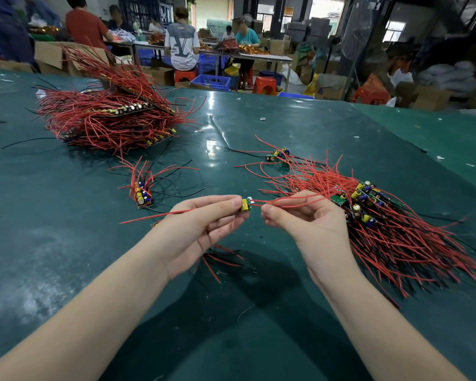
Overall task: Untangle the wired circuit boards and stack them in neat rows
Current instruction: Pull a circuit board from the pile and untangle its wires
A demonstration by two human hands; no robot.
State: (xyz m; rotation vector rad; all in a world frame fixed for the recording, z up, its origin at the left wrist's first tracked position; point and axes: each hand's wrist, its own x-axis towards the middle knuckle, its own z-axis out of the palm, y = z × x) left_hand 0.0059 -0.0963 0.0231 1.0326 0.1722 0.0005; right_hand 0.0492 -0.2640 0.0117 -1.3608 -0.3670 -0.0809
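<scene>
Workshop floor, people at benches far behind; dark green glossy counter (300, 127) carries the work. Circuit board (245, 206), small, with a yellow component, held above the counter between both hands. Left hand (201, 226) pinches the board at its edges between thumb and fingertips, other fingers loosely curled, palm turned up and inward. Right hand (302, 218) pinches the board's red leads (294, 200) close to the solder end, wrist raised; the leads run off toward the tangled heap (390, 224) on the right. Judged light, board rigid but its parts and joints likely fragile; wires springy, thin, prone to snag on neighbours. Best hold looks to be the board edges, not the components, with the wires drawn out along their length rather than yanked sideways. Small started row (142, 193) lies just left of the hands; big finished stack (107, 116) sits well apart, far left. A few loose boards (279, 155) lie beyond the heap.
</scene>
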